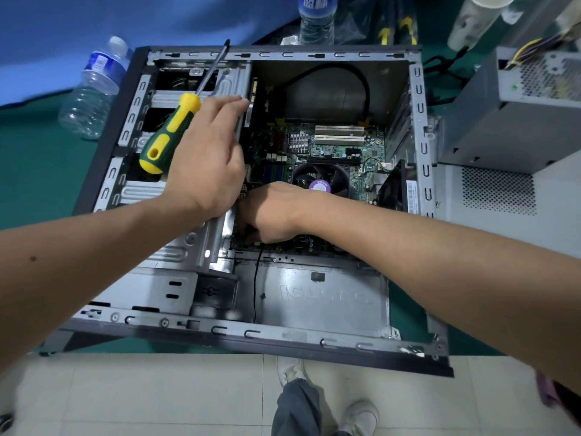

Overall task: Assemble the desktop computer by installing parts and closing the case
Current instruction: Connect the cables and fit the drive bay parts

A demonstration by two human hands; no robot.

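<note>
The open computer case (251,334) lies on its side on the green table. Its motherboard (333,149) with the CPU fan (320,180) sits inside. My left hand (204,158) is over the drive cage and holds a yellow-green screwdriver (169,133), shaft pointing away, with fingertips on the cage's edge. My right hand (273,212) reaches down to the board's near left corner, its fingers curled on a small dark plug. A thin black cable (255,284) runs from under that hand toward me. The fingertips are hidden.
A grey power supply (515,121) with loose wires stands right of the case on a white perforated panel (496,221). Plastic bottles stand at the far left (91,89) and behind the case (316,20). A paper cup (478,17) is at the far right.
</note>
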